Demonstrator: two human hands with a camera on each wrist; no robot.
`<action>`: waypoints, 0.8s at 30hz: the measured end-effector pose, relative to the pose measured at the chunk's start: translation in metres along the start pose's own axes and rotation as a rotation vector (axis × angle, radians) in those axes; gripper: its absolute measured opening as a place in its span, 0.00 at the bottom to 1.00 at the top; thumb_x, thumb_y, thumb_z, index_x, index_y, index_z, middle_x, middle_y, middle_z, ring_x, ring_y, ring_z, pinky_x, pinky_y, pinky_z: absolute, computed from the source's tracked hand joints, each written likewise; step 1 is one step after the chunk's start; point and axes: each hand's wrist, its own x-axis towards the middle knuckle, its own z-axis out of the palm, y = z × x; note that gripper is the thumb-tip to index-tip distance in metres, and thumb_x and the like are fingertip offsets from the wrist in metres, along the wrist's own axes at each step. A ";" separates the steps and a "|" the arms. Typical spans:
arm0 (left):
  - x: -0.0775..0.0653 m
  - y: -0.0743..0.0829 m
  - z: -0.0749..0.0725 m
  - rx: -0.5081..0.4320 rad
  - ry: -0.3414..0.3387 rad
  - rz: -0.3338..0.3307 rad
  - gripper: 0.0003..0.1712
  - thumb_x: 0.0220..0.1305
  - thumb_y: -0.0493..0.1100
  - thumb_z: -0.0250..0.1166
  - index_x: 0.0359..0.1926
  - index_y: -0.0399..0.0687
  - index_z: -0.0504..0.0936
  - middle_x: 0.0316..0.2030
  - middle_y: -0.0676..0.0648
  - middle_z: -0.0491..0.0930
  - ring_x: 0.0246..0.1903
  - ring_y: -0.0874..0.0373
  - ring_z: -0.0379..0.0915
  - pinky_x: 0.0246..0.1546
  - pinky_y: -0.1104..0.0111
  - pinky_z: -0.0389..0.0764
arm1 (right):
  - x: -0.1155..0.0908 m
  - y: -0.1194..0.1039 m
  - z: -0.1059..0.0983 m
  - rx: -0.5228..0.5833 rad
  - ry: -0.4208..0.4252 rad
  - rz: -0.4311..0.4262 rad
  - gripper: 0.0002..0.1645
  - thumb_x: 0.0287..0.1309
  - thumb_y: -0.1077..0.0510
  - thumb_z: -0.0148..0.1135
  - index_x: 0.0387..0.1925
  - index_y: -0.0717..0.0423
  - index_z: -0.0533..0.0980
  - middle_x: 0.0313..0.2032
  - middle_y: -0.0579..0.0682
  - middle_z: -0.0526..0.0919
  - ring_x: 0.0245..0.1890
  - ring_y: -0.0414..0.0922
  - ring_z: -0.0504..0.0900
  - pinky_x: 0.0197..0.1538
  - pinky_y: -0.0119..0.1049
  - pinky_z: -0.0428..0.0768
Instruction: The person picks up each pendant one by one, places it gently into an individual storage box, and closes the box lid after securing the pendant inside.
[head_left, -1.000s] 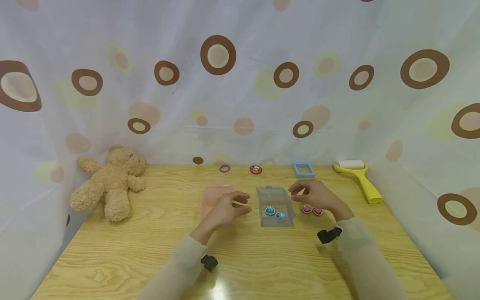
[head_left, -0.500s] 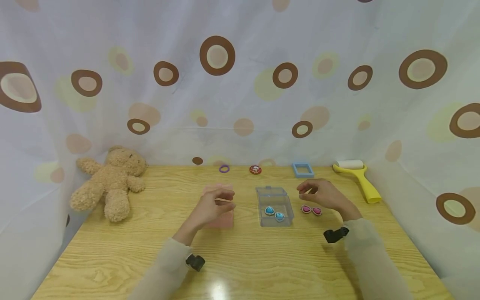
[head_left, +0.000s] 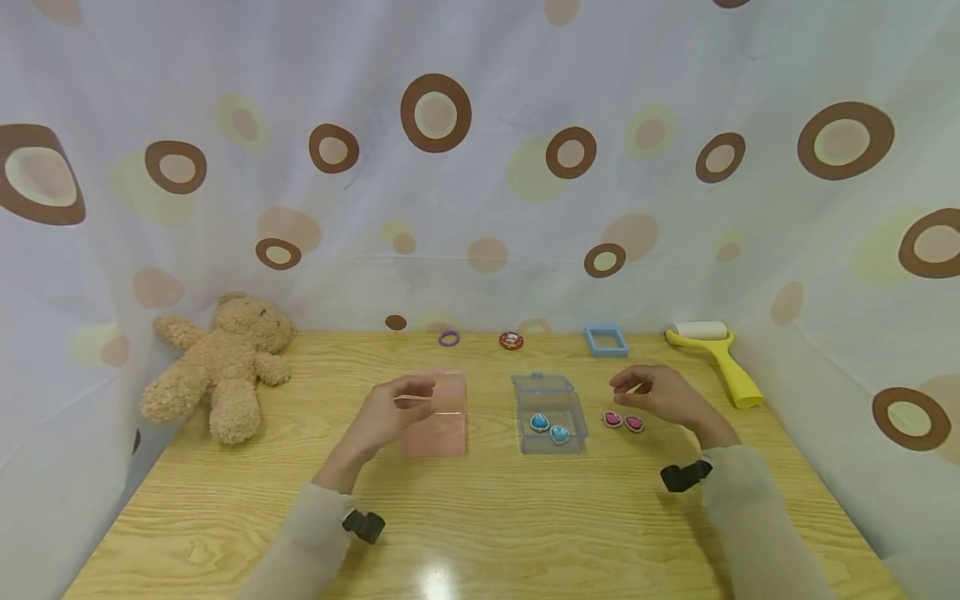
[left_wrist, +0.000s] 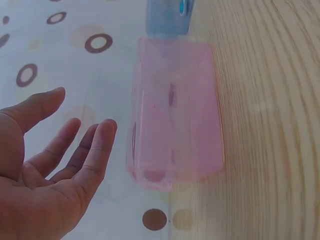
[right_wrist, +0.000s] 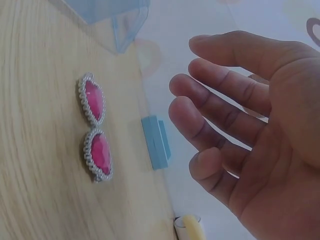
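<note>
My left hand [head_left: 385, 417] hovers at the left side of the pink clear box [head_left: 437, 435], fingers relaxed and holding nothing. In the left wrist view that pink box [left_wrist: 175, 110] stands apart from the fingertips. The bluish clear box [head_left: 551, 408] has its lid raised, and two blue gems [head_left: 540, 422] with pale rims lie inside. My right hand [head_left: 663, 396] is in the air behind two pink gems [head_left: 613, 419] on the table. Its fingers are loosely bent with nothing between them. The right wrist view shows the pink gems [right_wrist: 95, 102] edged with silvery beads, end to end.
Along the back lie a purple ring [head_left: 449, 338], a red round badge [head_left: 512, 340] and a light blue square frame [head_left: 606, 341]. A yellow lint roller [head_left: 723, 358] is at the back right. A teddy bear [head_left: 225, 367] sits at the left edge against the curtain.
My left hand has moved left, uncovering more of the pink box. My right hand has drifted right, away from the bluish box. The boxes and gems have stayed in place.
</note>
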 end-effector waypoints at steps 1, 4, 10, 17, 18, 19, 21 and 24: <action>-0.001 -0.001 -0.002 0.001 0.008 -0.005 0.23 0.68 0.41 0.66 0.63 0.47 0.77 0.62 0.39 0.77 0.61 0.43 0.76 0.57 0.55 0.80 | -0.001 0.001 0.000 0.002 -0.005 0.007 0.19 0.67 0.51 0.64 0.52 0.58 0.81 0.45 0.51 0.86 0.44 0.44 0.81 0.49 0.41 0.79; -0.002 -0.006 -0.009 -0.011 0.029 -0.019 0.24 0.69 0.41 0.65 0.64 0.46 0.76 0.62 0.38 0.76 0.62 0.42 0.75 0.60 0.52 0.78 | -0.004 0.005 -0.001 0.007 -0.016 0.022 0.20 0.67 0.50 0.63 0.53 0.59 0.80 0.45 0.52 0.86 0.44 0.44 0.81 0.48 0.40 0.79; -0.003 -0.014 -0.019 -0.031 0.051 -0.032 0.24 0.69 0.42 0.65 0.64 0.46 0.76 0.63 0.36 0.74 0.63 0.42 0.75 0.61 0.50 0.77 | -0.008 0.012 -0.001 0.005 -0.010 0.049 0.19 0.68 0.52 0.62 0.54 0.59 0.80 0.46 0.53 0.86 0.43 0.46 0.81 0.47 0.41 0.78; -0.005 -0.022 -0.025 -0.035 0.067 -0.034 0.26 0.68 0.43 0.66 0.65 0.42 0.75 0.64 0.35 0.73 0.63 0.40 0.74 0.61 0.51 0.77 | -0.011 0.022 0.000 -0.008 -0.023 0.077 0.19 0.67 0.51 0.63 0.54 0.58 0.80 0.46 0.52 0.85 0.45 0.46 0.81 0.49 0.42 0.78; -0.005 -0.023 -0.025 -0.030 0.068 -0.035 0.27 0.68 0.43 0.66 0.65 0.41 0.75 0.64 0.35 0.73 0.62 0.40 0.74 0.61 0.50 0.77 | -0.011 0.024 0.000 -0.009 -0.022 0.082 0.19 0.67 0.51 0.63 0.53 0.58 0.80 0.46 0.53 0.85 0.45 0.47 0.81 0.49 0.42 0.78; -0.005 -0.025 -0.026 -0.026 0.070 -0.038 0.26 0.68 0.43 0.66 0.65 0.41 0.75 0.64 0.36 0.73 0.62 0.40 0.74 0.61 0.50 0.77 | -0.011 0.026 0.000 -0.011 -0.023 0.087 0.19 0.67 0.51 0.63 0.53 0.58 0.80 0.46 0.53 0.85 0.46 0.47 0.81 0.49 0.42 0.78; -0.005 -0.027 -0.026 -0.018 0.071 -0.050 0.26 0.68 0.42 0.66 0.65 0.41 0.75 0.64 0.36 0.73 0.62 0.40 0.74 0.61 0.49 0.77 | -0.012 0.031 0.001 -0.013 -0.031 0.097 0.19 0.67 0.52 0.63 0.53 0.58 0.80 0.46 0.53 0.85 0.46 0.46 0.81 0.49 0.41 0.78; -0.006 -0.029 -0.028 -0.003 0.041 -0.069 0.26 0.68 0.41 0.65 0.66 0.42 0.75 0.65 0.37 0.73 0.63 0.40 0.73 0.61 0.49 0.77 | -0.012 0.039 0.004 0.012 -0.056 0.130 0.19 0.67 0.52 0.63 0.53 0.58 0.80 0.46 0.53 0.85 0.44 0.45 0.81 0.46 0.38 0.78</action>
